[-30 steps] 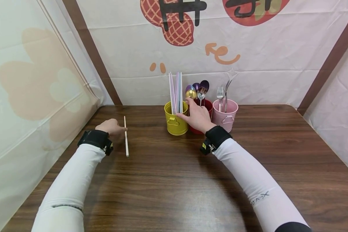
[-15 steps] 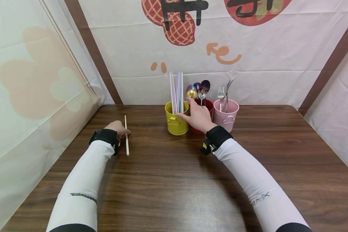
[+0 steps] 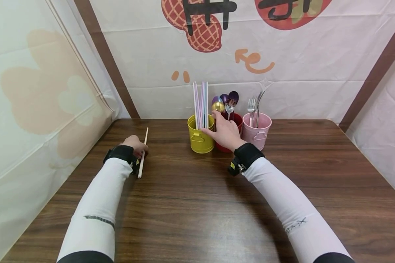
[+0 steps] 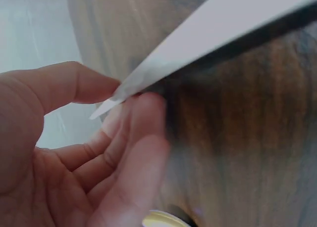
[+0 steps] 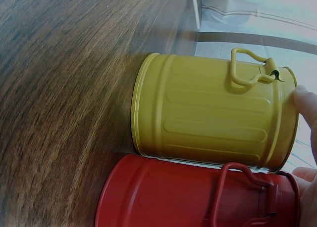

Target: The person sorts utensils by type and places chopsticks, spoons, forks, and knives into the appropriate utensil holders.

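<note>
My left hand (image 3: 135,145) pinches a pale, slim chopstick (image 3: 143,160) between thumb and fingers, at the left side of the table. Seen from the left wrist, the chopstick (image 4: 193,44) runs out from the fingertips over the wood. My right hand (image 3: 226,133) holds the rim of a yellow bucket (image 3: 201,145), the thumb at its front and the index finger at its right side. Several pastel chopsticks (image 3: 200,104) stand in that bucket. Partly behind the right hand is a red bucket (image 3: 237,122) with several spoons (image 3: 229,104); the right wrist view shows both buckets' sides.
To the right of the red bucket stands a pink bucket (image 3: 256,133) with several forks (image 3: 252,105) in it. The dark wooden table (image 3: 191,204) ends at a white printed curtain (image 3: 145,58) behind the buckets.
My left hand has moved right along the chopstick and now pinches it. The chopstick has turned, its far end going right and its near end left. The right hand stays at the yellow bucket.
</note>
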Demonstrator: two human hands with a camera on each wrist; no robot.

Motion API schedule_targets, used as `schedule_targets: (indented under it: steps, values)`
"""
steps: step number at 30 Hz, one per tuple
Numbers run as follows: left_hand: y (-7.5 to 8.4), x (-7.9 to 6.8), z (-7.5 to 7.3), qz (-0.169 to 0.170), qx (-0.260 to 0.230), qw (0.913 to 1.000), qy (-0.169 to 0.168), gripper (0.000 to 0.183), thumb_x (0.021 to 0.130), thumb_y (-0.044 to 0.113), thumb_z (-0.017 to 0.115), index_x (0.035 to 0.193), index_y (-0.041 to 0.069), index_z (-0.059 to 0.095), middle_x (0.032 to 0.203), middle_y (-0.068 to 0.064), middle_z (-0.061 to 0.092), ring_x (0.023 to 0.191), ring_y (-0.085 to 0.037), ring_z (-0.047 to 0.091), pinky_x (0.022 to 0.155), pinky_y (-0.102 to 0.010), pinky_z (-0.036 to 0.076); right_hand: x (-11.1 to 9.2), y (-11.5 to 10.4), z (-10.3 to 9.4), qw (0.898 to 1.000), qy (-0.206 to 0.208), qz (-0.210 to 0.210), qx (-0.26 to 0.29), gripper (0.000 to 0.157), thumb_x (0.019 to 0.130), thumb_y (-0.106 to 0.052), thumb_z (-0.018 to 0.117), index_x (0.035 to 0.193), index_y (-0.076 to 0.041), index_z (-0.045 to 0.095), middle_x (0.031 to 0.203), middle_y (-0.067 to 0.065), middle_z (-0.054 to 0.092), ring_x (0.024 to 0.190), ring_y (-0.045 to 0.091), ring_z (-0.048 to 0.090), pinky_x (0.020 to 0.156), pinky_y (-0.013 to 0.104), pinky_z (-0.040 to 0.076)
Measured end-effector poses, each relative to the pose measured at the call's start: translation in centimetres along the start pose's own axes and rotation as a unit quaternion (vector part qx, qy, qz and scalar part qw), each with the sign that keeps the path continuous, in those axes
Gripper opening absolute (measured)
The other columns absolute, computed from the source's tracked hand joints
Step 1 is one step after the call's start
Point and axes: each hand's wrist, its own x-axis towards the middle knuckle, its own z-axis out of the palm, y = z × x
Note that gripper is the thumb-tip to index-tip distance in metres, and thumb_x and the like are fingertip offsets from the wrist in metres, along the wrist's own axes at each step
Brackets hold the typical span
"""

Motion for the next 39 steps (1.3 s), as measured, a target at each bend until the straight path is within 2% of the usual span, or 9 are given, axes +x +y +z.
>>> schedule_targets:
  steps: [5,9,12,16,20,26,34,37,39]
  values:
    - [0.5,-0.7,-1.1,0.025,-0.036,0.9986,0.030,0.029,0.093,0.017,0.055,0.079,-0.006,0.063,0.056,-0.005,0.062,0.050,-0.014,0.064,0.052,-0.031,0.055,-0.1,-0.1,0.0,1.000,-0.001,-0.003,0.000,0.079,0.089,-0.057,0.062,0.145,-0.010,0.033,0.141,0.008,0.051,0.107,0.033,0.057,0.093,0.044,0.039]
    - [1.6,-1.8,-2.5,0.060,-0.058,0.9942,0.068,0.029,0.092,0.019,0.054,0.088,-0.009,0.063,0.058,-0.004,0.063,0.050,-0.015,0.063,0.050,-0.032,0.054,-0.1,-0.1,-0.1,1.000,0.000,-0.001,-0.001,0.079,0.089,-0.057,0.061,0.145,-0.010,0.033,0.141,0.007,0.051,0.107,0.033,0.057,0.094,0.044,0.039]
    - [2.7,-2.7,-3.5,0.101,-0.058,0.9869,0.111,0.027,0.092,0.017,0.054,0.094,-0.009,0.061,0.058,-0.002,0.063,0.050,-0.012,0.061,0.048,-0.027,0.051,-0.2,-0.1,-0.1,1.000,0.000,0.000,-0.001,0.079,0.089,-0.058,0.061,0.145,-0.010,0.033,0.141,0.007,0.051,0.110,0.033,0.057,0.095,0.045,0.039]
    - [4.8,-4.0,-4.2,0.163,-0.077,0.9699,0.164,0.021,0.094,0.014,0.054,0.099,-0.006,0.059,0.067,-0.005,0.065,0.056,-0.013,0.064,0.050,-0.025,0.051,-0.3,-0.1,-0.2,1.000,0.000,0.001,0.000,0.079,0.088,-0.058,0.061,0.144,-0.010,0.033,0.142,0.007,0.051,0.110,0.034,0.057,0.095,0.045,0.039]
    - [7.3,-5.3,-4.3,0.219,-0.111,0.9452,0.215,0.017,0.095,0.016,0.056,0.098,0.000,0.059,0.078,-0.011,0.065,0.064,-0.017,0.066,0.052,-0.023,0.052,-0.3,-0.1,-0.2,1.000,0.002,-0.001,0.000,0.078,0.089,-0.058,0.061,0.144,-0.010,0.034,0.141,0.007,0.051,0.107,0.034,0.058,0.094,0.045,0.039]
    - [11.2,-7.7,-4.1,0.304,-0.169,0.8931,0.285,0.019,0.096,0.020,0.059,0.100,0.001,0.061,0.086,-0.013,0.066,0.068,-0.007,0.064,0.054,-0.019,0.051,-0.2,-0.1,0.0,1.000,0.006,-0.006,-0.003,0.078,0.089,-0.058,0.061,0.144,-0.009,0.034,0.141,0.007,0.051,0.108,0.033,0.057,0.093,0.045,0.040]
    - [14.9,-9.5,-3.3,0.363,-0.264,0.8375,0.311,0.018,0.095,0.015,0.061,0.106,0.002,0.059,0.091,-0.008,0.065,0.073,-0.012,0.066,0.058,-0.019,0.052,-0.1,0.0,0.1,1.000,0.001,-0.005,0.004,0.079,0.089,-0.057,0.061,0.145,-0.009,0.033,0.142,0.006,0.051,0.116,0.031,0.054,0.096,0.045,0.038]
    - [15.8,-9.3,-2.9,0.380,-0.290,0.8210,0.313,0.014,0.095,0.013,0.062,0.105,0.003,0.058,0.091,-0.008,0.065,0.075,-0.014,0.067,0.058,-0.020,0.052,-0.1,-0.1,0.0,1.000,0.002,-0.002,0.003,0.079,0.089,-0.057,0.061,0.145,-0.009,0.034,0.141,0.006,0.051,0.114,0.032,0.054,0.096,0.045,0.038]
    - [16.2,-9.2,-2.4,0.383,-0.302,0.8146,0.313,0.013,0.095,0.011,0.062,0.105,0.005,0.057,0.091,-0.008,0.065,0.075,-0.012,0.067,0.058,-0.020,0.052,-0.1,-0.1,0.0,1.000,0.003,-0.001,0.002,0.079,0.089,-0.057,0.062,0.145,-0.010,0.034,0.141,0.007,0.051,0.113,0.033,0.055,0.095,0.045,0.038]
